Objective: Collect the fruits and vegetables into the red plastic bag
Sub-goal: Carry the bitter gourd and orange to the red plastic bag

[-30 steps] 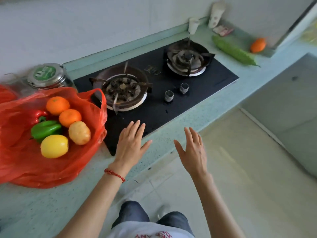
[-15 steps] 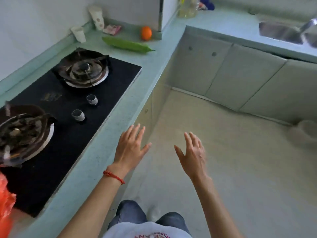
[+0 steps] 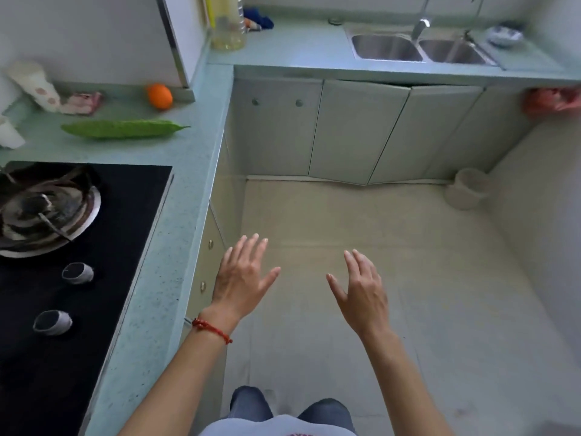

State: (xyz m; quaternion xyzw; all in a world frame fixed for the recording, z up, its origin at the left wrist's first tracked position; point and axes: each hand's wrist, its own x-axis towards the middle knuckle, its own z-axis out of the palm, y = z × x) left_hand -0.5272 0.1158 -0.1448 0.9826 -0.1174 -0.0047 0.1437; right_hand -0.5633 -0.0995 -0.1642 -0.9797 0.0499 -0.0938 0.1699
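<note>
View: swung right over the last second. The red plastic bag with its load of oranges, peppers and yellow fruits, on the counter at the left a second ago, is now out of frame; only the right burner point(image 3: 47, 212) and two knobs of the black hob point(image 3: 132, 196) remain at the left edge.

Left hand point(image 3: 242, 278): empty, fingers spread, palm down, held over the floor just beside the counter edge point(image 3: 176, 247); red cord on the wrist. Pose unchanged from a second ago.

Right hand point(image 3: 361, 287): empty, fingers loosely spread, well apart from the counter. Pose likewise unchanged.

Items outstanding, far left on the counter:
- bitter gourd point(image 3: 121, 129), lying flat beyond the hob, pointed tip to the right.
- orange point(image 3: 159, 96), further back, just beside the wall corner.

Other: double sink point(image 3: 418, 51) far right; a red bag point(image 3: 550, 100) hanging at the far right edge.

Reading: the turn suggests an approach to the two remaining pieces; both must be carried back left to the bag.
</note>
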